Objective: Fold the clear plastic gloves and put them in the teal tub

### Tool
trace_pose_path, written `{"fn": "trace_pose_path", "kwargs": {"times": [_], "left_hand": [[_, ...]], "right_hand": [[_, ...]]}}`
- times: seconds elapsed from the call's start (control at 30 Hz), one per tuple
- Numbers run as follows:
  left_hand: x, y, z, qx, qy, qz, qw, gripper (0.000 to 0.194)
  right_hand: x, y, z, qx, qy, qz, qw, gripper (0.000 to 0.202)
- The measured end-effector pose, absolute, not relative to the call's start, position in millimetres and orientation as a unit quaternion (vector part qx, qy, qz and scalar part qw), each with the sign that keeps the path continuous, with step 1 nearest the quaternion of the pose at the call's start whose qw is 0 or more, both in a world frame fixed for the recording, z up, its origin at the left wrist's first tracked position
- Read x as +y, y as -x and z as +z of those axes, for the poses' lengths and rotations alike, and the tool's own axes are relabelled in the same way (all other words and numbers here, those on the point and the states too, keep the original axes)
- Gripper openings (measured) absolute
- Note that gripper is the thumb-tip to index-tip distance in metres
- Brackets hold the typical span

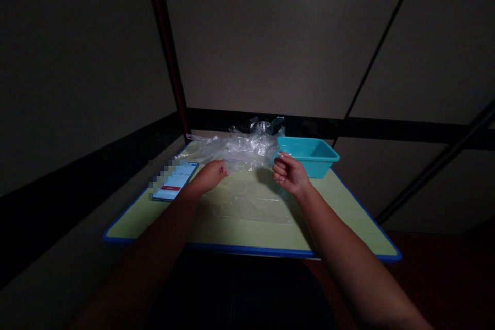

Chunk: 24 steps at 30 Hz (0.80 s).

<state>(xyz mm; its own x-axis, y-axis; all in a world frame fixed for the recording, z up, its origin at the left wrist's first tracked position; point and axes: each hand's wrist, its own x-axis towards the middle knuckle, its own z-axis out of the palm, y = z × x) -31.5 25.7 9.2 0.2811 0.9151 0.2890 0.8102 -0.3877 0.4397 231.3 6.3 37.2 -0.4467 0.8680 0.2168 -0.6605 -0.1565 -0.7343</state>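
My left hand (212,175) is closed, thumb and fingers pressed together, over the left half of the small table. My right hand (290,175) is curled with the thumb on top, in front of a turquoise plastic tub (319,167). Between and below the two hands a clear plastic bag (251,209) lies spread flat on the tabletop. Whether either hand pinches its thin film cannot be made out. Just beyond my hands, a crumpled heap of clear plastic bags (247,147) reaches across the back of the table.
A phone (176,180) with a lit screen lies at the left, close to my left forearm. The pale yellow tabletop (135,221) has a blue edge. Dark panelled walls (263,36) stand behind it and on the left.
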Motion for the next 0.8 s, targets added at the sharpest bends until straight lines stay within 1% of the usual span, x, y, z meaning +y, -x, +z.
{"fn": "trace_pose_path", "kwargs": {"times": [0.07,0.13,0.27,0.37,0.47,0.6,0.7,0.8], "left_hand": [[26,31,9,0.546,-0.792,0.252,0.104,0.018],[26,31,8,0.547,-0.791,0.251,0.106,0.018],[26,31,9,0.548,-0.792,0.245,0.111,0.017],[25,30,10,0.556,-0.789,0.236,0.108,0.017],[24,29,11,0.558,-0.788,0.235,0.109,0.017],[22,29,12,0.553,-0.790,0.242,0.109,0.018],[22,29,12,0.553,-0.790,0.242,0.104,0.018],[24,30,10,0.555,-0.789,0.245,0.098,0.017]], "right_hand": [[7,-231,35,-0.418,0.146,0.745,0.499,0.052],[7,-229,34,-0.434,0.145,0.749,0.480,0.051],[1,-225,36,-0.459,0.131,0.751,0.457,0.039],[-6,-223,40,-0.500,0.148,0.743,0.419,0.030],[-8,-225,40,-0.535,0.147,0.743,0.375,0.029],[-6,-228,34,-0.554,0.111,0.751,0.342,0.025],[-5,-228,33,-0.544,0.101,0.762,0.336,0.028],[-4,-224,33,-0.520,0.114,0.757,0.379,0.030]]}}
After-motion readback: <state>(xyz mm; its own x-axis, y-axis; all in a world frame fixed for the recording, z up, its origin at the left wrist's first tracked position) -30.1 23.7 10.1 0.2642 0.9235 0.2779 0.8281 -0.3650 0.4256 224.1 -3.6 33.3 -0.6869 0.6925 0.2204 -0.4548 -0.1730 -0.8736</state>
